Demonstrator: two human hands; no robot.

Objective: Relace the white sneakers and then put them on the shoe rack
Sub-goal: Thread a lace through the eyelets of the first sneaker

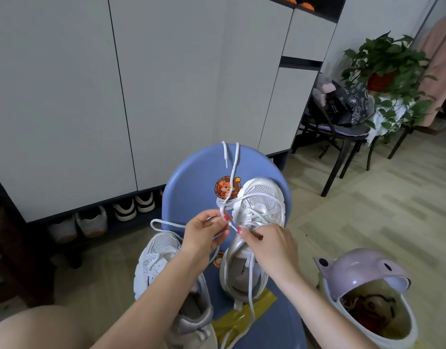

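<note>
Sneakers occupy the blue stool (191, 177): we see the right sneaker (257, 215) lying lengthwise, toe pointing away from us, and the left sneaker (156, 258) beside it, partly hidden by our forearm. Our left hand (204, 235) and right hand (269, 245) both pinch the white shoelace (233, 170). On the insole we read only "CEC"; the sticker text is too small.

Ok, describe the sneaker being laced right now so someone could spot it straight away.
Find the blue stool in front of the white cabinets. Two white sneakers sit there; it's the right sneaker, fully on the seat, toe pointing away. Unlike the left sneaker, both hands pinch its lace, which runs up over the stool's far edge.
</note>
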